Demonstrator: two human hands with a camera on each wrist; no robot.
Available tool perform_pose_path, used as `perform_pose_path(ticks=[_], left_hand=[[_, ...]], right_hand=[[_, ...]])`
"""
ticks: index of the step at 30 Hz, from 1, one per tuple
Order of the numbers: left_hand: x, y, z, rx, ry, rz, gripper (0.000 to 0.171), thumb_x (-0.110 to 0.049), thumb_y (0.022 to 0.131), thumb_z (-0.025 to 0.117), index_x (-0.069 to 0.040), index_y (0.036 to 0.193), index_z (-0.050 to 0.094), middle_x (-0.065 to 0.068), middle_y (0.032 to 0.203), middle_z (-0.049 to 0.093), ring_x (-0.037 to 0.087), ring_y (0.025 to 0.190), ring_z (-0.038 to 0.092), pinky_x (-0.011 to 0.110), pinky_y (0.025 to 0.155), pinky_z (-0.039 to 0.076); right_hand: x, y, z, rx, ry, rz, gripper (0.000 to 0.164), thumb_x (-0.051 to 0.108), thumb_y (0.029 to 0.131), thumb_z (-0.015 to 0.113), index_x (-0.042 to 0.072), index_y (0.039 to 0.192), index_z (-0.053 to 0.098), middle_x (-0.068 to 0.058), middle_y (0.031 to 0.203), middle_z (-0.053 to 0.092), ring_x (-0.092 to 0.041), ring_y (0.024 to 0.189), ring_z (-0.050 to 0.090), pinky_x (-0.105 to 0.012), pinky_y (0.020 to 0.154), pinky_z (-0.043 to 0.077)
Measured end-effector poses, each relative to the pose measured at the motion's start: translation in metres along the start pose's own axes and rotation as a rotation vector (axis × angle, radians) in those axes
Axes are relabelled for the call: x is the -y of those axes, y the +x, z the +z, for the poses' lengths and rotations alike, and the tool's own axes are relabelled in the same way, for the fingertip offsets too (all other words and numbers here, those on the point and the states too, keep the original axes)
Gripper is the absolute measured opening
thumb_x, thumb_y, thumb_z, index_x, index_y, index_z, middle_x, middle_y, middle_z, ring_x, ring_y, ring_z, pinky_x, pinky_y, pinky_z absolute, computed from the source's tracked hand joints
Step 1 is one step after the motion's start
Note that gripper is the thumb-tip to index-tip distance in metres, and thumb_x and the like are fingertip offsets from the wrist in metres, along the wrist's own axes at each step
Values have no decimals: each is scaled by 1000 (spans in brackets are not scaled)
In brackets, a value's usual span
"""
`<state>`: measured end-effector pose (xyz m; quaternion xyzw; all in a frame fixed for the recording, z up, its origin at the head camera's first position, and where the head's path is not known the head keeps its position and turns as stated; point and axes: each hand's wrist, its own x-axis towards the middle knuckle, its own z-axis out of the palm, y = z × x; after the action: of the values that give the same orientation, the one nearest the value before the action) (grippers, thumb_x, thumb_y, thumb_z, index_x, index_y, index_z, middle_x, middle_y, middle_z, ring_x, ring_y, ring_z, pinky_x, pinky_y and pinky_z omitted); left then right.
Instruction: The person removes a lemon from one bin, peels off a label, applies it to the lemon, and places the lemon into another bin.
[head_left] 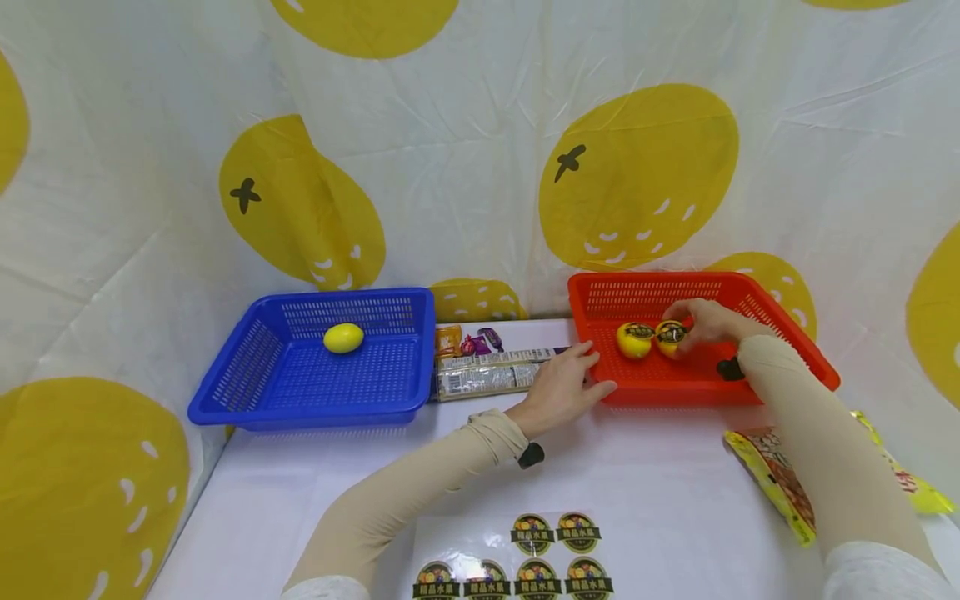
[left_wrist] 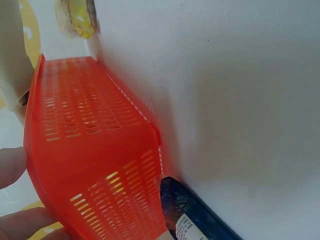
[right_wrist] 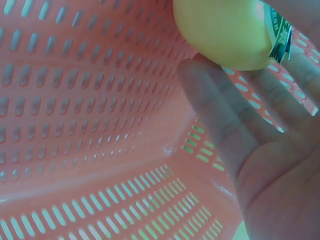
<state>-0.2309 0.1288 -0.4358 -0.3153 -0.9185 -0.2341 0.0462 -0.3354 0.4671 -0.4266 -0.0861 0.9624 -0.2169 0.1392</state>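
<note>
In the red basket [head_left: 675, 393] sit two round yellow fruits with black-and-gold round labels, one labelled fruit [head_left: 633, 343] to the left of the other. My right hand [head_left: 701, 323] is inside the basket, with thumb and fingers around the right-hand yellow fruit [right_wrist: 225, 35]; its label shows at the edge in the right wrist view. Outside the basket's near left corner, my left hand [head_left: 566, 387] rests its spread thumb and fingers on the rim. The fingertips are partly hidden behind the rim in the left wrist view.
A blue basket [head_left: 311, 414] at left holds a yellow lemon [head_left: 343, 337]. Between the baskets lie long packets [head_left: 487, 379] and small wrapped sweets [head_left: 450, 340]. A sheet of round labels [head_left: 465, 533] lies in front, and yellow snack bags [head_left: 780, 475] lie at right.
</note>
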Motion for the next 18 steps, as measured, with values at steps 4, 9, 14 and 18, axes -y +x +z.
perform_pose_path(ticks=[4, 9, 14, 18], left_hand=[[0, 1, 1, 6, 6, -7, 59, -47, 100, 62, -10, 145, 58, 4, 157, 52, 17, 145, 50, 32, 117, 45], [0, 1, 0, 5, 2, -5, 58, -46, 100, 63, -9, 145, 58, 5, 157, 52, 18, 145, 50, 33, 117, 44], [0, 0, 1, 8, -16, -6, 58, -46, 100, 63, -9, 145, 58, 6, 157, 52, 18, 144, 51, 33, 118, 44], [0, 1, 1, 7, -15, -3, 58, -46, 100, 63, -9, 145, 58, 5, 156, 52, 18, 144, 51, 32, 118, 44]], right_hand=[[0, 0, 0, 7, 0, -4, 65, 21, 77, 90, -1, 129, 58, -30, 137, 55, -46, 121, 49, -71, 107, 39], [0, 1, 0, 9, 6, -1, 65, 20, 77, 90, -1, 130, 58, -30, 138, 54, -47, 122, 48, -71, 108, 39], [1, 0, 0, 25, 24, 6, 68, 20, 78, 89, -2, 132, 56, -32, 140, 52, -48, 123, 47, -72, 109, 38], [2, 0, 0, 28, 5, -5, 72, 22, 77, 90, -4, 135, 55, -32, 139, 53, -47, 123, 48, -72, 109, 38]])
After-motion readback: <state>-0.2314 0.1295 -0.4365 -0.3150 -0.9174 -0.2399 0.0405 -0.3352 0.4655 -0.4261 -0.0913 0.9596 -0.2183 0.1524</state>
